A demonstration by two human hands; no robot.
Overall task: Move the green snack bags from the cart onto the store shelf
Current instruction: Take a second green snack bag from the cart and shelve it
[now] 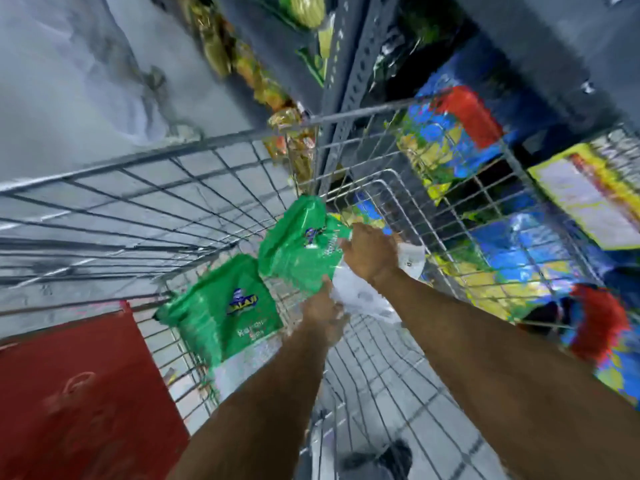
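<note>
Two green snack bags are inside the wire cart (145, 188). The upper green bag (298, 244) is lifted above the cart floor, held by both hands: my right hand (369, 251) grips its right side and my left hand (323, 311) pinches its lower edge, where a white part of the pack shows. The lower green bag (221, 310) lies against the cart's left wall, untouched. The store shelf (353, 74) rises beyond the cart's far rim. The picture is blurred.
Blue, yellow and red snack packs (450, 133) fill the shelf on the right, behind the cart's wire side. Yellowish packs (242, 64) line the shelf further up. A red panel (79, 393) sits at the lower left. Grey floor lies at the left.
</note>
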